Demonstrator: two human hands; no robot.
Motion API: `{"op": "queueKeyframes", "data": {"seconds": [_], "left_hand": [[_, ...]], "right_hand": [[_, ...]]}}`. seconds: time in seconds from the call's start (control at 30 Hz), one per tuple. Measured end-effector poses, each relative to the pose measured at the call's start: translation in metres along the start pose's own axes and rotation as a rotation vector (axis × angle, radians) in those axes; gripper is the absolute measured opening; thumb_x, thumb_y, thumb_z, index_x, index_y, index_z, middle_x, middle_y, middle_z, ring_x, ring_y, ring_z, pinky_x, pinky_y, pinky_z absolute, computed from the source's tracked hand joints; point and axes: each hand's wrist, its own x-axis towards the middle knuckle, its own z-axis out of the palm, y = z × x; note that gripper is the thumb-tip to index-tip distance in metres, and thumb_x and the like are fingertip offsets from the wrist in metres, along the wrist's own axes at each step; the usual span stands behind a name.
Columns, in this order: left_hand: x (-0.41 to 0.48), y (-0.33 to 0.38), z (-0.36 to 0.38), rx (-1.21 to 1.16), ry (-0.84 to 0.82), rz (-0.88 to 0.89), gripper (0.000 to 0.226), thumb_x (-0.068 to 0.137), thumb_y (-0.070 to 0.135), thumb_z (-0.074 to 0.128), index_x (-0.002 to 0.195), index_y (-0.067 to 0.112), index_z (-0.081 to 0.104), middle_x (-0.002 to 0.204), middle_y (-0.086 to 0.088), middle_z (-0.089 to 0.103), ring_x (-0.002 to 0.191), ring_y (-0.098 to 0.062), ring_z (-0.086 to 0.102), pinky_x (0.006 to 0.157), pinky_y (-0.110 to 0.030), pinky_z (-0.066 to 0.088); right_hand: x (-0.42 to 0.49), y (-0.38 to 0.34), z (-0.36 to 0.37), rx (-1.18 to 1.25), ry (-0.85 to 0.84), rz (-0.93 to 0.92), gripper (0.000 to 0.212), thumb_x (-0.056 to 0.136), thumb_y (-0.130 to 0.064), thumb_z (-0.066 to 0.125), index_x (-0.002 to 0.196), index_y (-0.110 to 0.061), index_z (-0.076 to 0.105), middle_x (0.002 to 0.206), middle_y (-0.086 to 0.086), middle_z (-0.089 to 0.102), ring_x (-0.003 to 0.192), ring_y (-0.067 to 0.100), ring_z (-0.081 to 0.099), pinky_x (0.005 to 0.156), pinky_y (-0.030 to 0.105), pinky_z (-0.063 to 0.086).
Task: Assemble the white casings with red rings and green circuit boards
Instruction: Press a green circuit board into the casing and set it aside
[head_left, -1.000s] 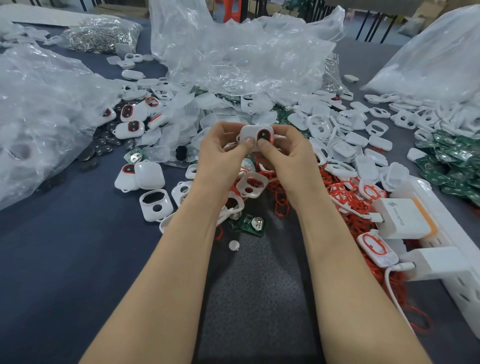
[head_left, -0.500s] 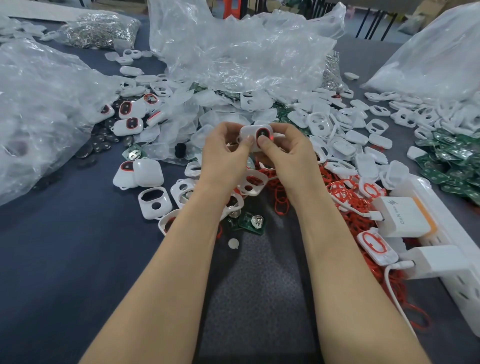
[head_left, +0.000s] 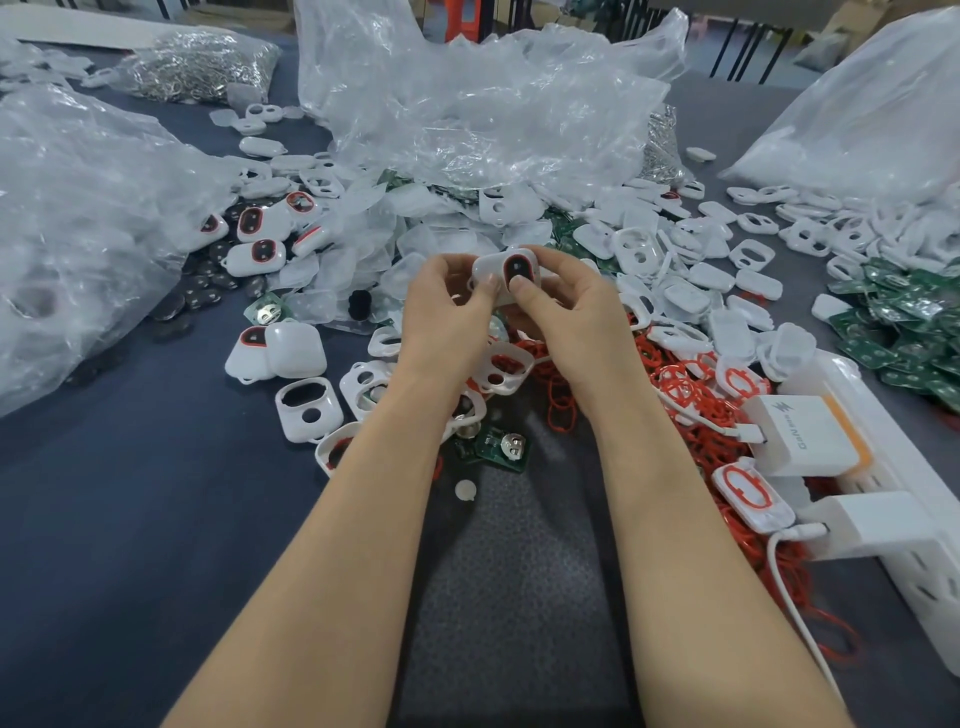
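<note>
Pinches a white casing (head_left: 485, 267) between both hands, raised over the table (head_left: 104, 519): left hand (head_left: 447, 317) curled round its left end, right hand (head_left: 571, 317) round its right, thumb pressing inside its red ring (head_left: 505, 269). Below the wrists, a green circuit board (head_left: 498, 449); beside the right forearm, loose red rings (head_left: 691, 400)

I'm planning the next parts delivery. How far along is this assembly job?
Early on, by the look of it. Done: a few closed casings with red rings lie at the left. In hand: the left hand and right hand pinch one white casing, its red ring fitted. Left: heaps of empty white shells, loose red rings and green circuit boards.
</note>
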Motion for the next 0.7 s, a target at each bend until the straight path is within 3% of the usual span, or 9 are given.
{"op": "queueKeyframes", "data": {"seconds": [0.17,0.43,0.6,0.7], "left_hand": [[-0.0016,0.0020,-0.0008,0.024,-0.016,-0.002,0.011,0.094,0.019,0.060,0.104,0.017,0.055,0.103,0.000,0.062,0.099,-0.018,0.061,0.088,-0.046,0.053],[-0.0030,0.0037,0.0000,0.009,-0.064,-0.010,0.012,0.094,0.014,0.061,0.104,0.017,0.056,0.106,-0.003,0.065,0.102,-0.018,0.063,0.093,-0.043,0.052],[-0.0026,0.0028,-0.0026,-0.009,-0.050,-0.011,0.011,0.094,0.017,0.061,0.104,0.018,0.057,0.103,0.001,0.065,0.100,-0.016,0.063,0.089,-0.044,0.054],[-0.0016,0.0021,-0.0021,0.037,-0.038,0.050,0.008,0.093,0.016,0.061,0.100,0.018,0.057,0.096,0.004,0.063,0.097,-0.016,0.062,0.088,-0.035,0.053]], "right_hand": [[-0.0013,-0.0017,-0.0001,-0.016,-0.014,-0.003,0.021,0.091,-0.014,0.062,0.093,-0.035,0.062,0.091,0.006,0.072,0.086,0.022,0.070,0.083,0.040,0.058],[0.0004,0.0012,0.0035,-0.092,0.088,-0.008,0.016,0.091,-0.020,0.063,0.088,-0.034,0.055,0.095,0.007,0.068,0.088,0.025,0.067,0.085,0.050,0.054],[-0.0004,0.0007,0.0044,-0.072,0.054,0.002,0.010,0.092,-0.023,0.062,0.102,-0.023,0.060,0.098,0.008,0.070,0.091,0.023,0.068,0.087,0.048,0.054],[-0.0011,-0.0005,0.0048,-0.099,0.067,-0.008,0.011,0.092,-0.022,0.061,0.091,-0.032,0.057,0.096,0.008,0.069,0.091,0.024,0.067,0.087,0.050,0.053]]}}
